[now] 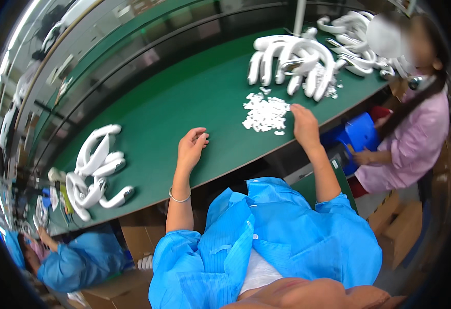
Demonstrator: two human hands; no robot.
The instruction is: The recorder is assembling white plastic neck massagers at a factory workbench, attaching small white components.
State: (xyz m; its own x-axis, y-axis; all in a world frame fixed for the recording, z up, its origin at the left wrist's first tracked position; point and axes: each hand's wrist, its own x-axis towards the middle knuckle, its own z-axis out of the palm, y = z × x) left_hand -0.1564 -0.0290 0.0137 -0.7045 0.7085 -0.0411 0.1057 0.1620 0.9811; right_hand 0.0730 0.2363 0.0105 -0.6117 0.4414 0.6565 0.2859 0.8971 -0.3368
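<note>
On the green table (148, 123) lies a loose pile of small white plastic pieces (264, 112). My right hand (305, 126) rests at the pile's right edge, fingers stretched out and nothing seen in them. Left of the pile, over bare green surface, is my left hand (190, 148); its fingers are loosely bent and somewhat apart, with no object visible in them. Behind the pile stands a heap of white curved, U-shaped plastic parts (292, 59). More of these white curved parts (96, 172) lie at the table's left.
At the right, a person in pink (413, 141) sits by a blue bin (362, 133). A co-worker in blue (83, 260) is at the lower left. Another heap of white curved parts (354, 44) is at the far right. Cardboard boxes (403, 226) stand below the table.
</note>
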